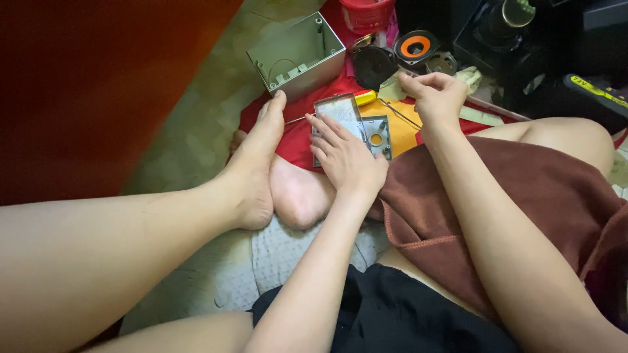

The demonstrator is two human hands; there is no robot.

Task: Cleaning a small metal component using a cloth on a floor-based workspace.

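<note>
My left hand (345,155) lies flat on a grey metal panel (341,110) with a clear window and a round yellow-ringed hole, pressing it down on the red cloth (297,134). My right hand (435,93) hovers a little to the right, fingers pinched together on a thin wire (400,115) that runs down-left toward the panel. A yellow-handled tool (364,98) lies just behind the panel. My bare left foot (258,160) rests beside the panel's left edge.
An open grey metal box (297,55) stands behind the foot. Two round speakers (374,64) (416,47), a red tub (366,13) and dark equipment (517,39) crowd the back. A brown towel (497,209) covers my right leg. A dark red surface (91,78) fills the left.
</note>
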